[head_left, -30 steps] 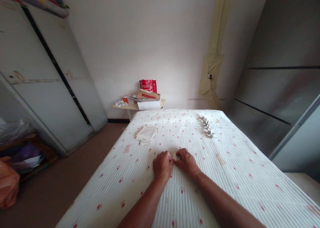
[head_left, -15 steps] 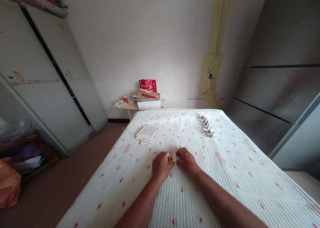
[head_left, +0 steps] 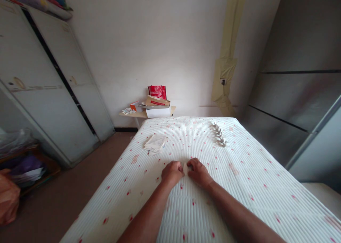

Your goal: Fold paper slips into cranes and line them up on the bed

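Close together over the bed's near middle, my left hand (head_left: 173,172) and my right hand (head_left: 198,171) both have curled fingers. Between them shows a small piece of pale paper (head_left: 185,167), largely covered by the fingers. Both hands pinch it, the left at its left side and the right at its right side. Beyond my left hand lies a stack of printed paper sheets (head_left: 156,143) on the bed. A row of several small folded paper figures (head_left: 218,134) stands farther off to the right.
The bed (head_left: 239,207) has a white ribbed cover with red spots. Behind it, a small table (head_left: 138,114) bears a white box (head_left: 158,112), a red bag (head_left: 157,92) and more folded paper pieces (head_left: 128,110). Cabinets (head_left: 53,83) stand at the left, a grey wardrobe (head_left: 298,90) at the right.
My left fingers have closed in a little more on the paper. My right hand is almost unmoved, and the view has shifted slightly.
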